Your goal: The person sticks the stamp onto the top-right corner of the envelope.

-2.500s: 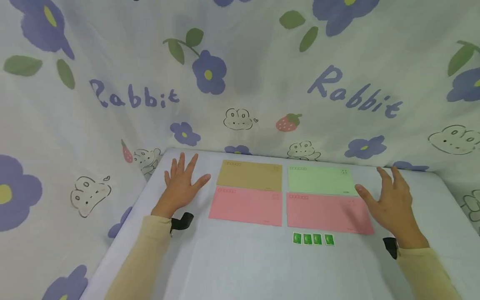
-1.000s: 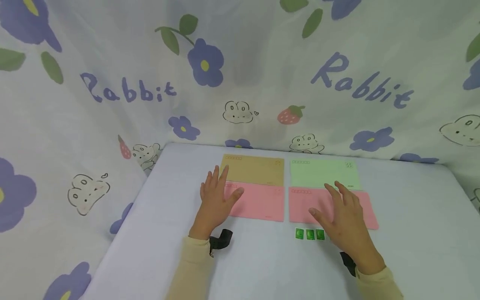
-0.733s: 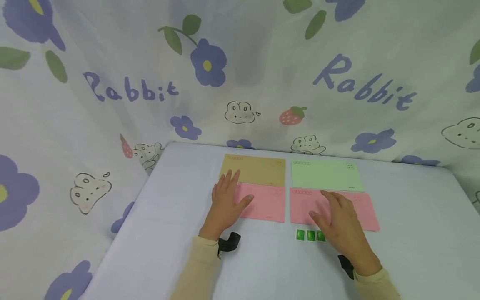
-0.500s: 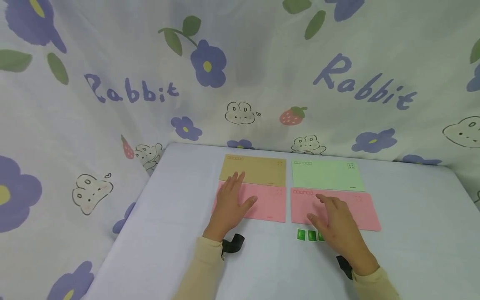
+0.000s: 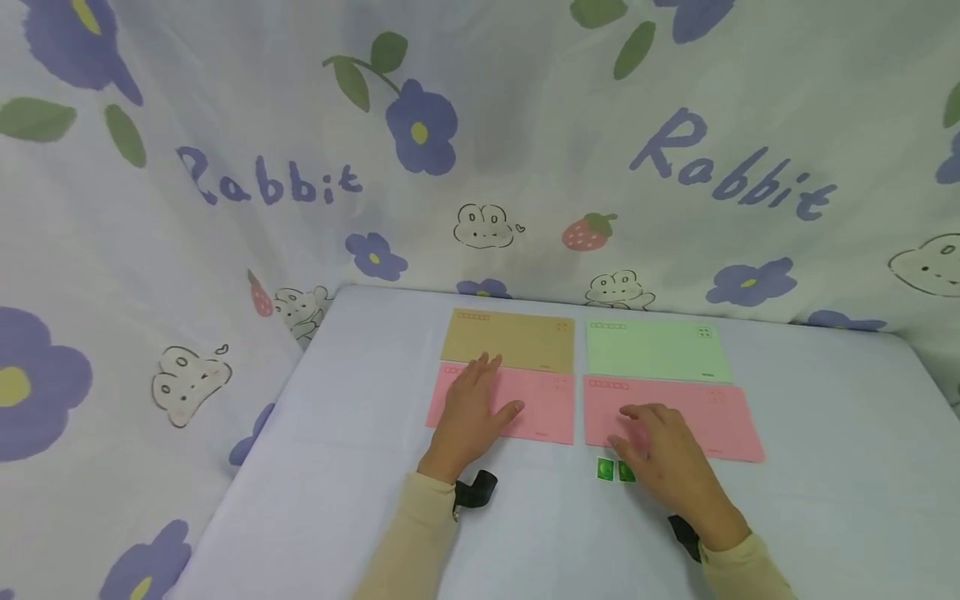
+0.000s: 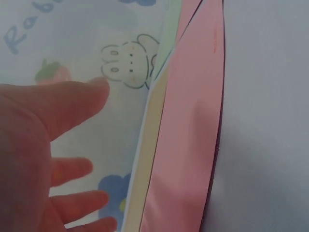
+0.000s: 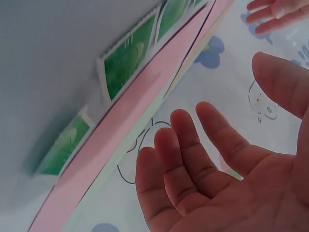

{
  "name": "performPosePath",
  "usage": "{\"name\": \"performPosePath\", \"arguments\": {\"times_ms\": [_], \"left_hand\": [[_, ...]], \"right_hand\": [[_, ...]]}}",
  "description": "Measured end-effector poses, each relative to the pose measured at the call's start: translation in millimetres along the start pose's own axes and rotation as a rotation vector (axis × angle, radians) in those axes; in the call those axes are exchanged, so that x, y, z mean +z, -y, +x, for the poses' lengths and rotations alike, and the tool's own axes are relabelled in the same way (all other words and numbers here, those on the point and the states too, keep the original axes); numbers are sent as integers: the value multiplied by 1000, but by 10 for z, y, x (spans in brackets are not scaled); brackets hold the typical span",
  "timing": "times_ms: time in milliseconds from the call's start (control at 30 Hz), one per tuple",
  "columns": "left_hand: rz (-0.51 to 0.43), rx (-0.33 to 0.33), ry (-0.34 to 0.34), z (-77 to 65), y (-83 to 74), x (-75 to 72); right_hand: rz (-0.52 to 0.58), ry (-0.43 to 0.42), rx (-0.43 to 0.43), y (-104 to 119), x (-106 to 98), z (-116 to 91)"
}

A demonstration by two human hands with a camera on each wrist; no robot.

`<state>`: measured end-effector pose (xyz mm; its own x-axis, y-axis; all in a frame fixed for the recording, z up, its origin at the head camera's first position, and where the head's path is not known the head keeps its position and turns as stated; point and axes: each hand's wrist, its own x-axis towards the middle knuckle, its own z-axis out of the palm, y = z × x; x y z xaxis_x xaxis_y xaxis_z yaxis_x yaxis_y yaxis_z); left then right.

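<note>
My left hand [image 5: 468, 421] hovers over the left pink envelope [image 5: 540, 408], fingers spread and holding nothing. Over the near edge of the right pink envelope [image 5: 720, 425] is my right hand [image 5: 667, 458], its fingers relaxed around bare air. Small green stamps lie in a row below that envelope. In the head view two stamps [image 5: 605, 469] show left of the right hand, which covers the others. The right wrist view shows several, among them a stamp [image 7: 126, 60] and another stamp [image 7: 67, 145] set a little apart.
A tan envelope [image 5: 510, 340] and a light green envelope [image 5: 652, 350] lie behind the pink ones. They rest on a white-covered table [image 5: 337, 467]. A patterned cloth [image 5: 517, 150] hangs along the back and left.
Both hands have come inward from the table's sides. The left moved right over the left pink envelope; the right moved left and nearer, down towards the stamps. The envelopes stay put.
</note>
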<state>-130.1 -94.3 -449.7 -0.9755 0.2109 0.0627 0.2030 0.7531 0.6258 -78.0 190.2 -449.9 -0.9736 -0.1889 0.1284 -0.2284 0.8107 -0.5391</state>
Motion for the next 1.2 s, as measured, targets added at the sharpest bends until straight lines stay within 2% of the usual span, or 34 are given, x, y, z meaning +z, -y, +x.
{"name": "performPosePath", "arguments": {"times_ms": [300,500,867,1200], "left_hand": [[65,-29,14,-25,-58,94],[106,-54,31,-8,-57,129],[109,-95,36,-2,-61,179],[176,-90,22,2,-59,205]], "right_hand": [[7,47,-6,2,29,-14],[9,121,19,25,23,-13],[12,181,31,8,11,-3],[52,253,91,-16,-20,12]]}}
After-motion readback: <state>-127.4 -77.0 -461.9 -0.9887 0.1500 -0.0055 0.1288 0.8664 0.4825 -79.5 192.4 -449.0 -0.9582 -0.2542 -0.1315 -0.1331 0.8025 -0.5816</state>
